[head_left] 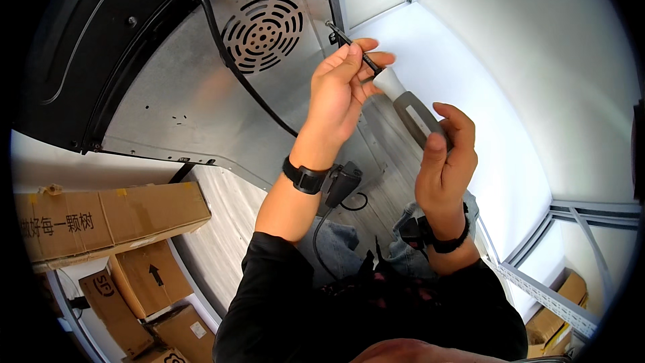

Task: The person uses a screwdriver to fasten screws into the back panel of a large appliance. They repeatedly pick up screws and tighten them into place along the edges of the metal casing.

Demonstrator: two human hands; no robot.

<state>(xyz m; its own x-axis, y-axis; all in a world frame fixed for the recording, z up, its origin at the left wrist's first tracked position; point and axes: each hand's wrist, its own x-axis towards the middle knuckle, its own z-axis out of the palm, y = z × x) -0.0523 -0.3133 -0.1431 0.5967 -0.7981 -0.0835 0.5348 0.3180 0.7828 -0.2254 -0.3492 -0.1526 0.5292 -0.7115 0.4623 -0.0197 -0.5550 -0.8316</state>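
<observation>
A cordless electric screwdriver [414,115] with a grey and white body slants up and to the left. Its dark bit reaches the right edge of a bare metal panel [181,104], close to a screw or hole [329,23] there; whether the tip is seated I cannot tell. My left hand [342,84] pinches the black shaft between thumb and fingers. Around the rear end of the grey handle curl the thumb and fingers of my right hand [447,161]. The panel carries a round slotted vent [263,35], and a black cable [232,60] hangs across it.
A black appliance edge [80,47] borders the panel at the upper left. Cardboard boxes [121,218] stand on shelving at the lower left. To the right are a white wall panel [470,94] and a metal frame [547,292], with another carton [554,319] below.
</observation>
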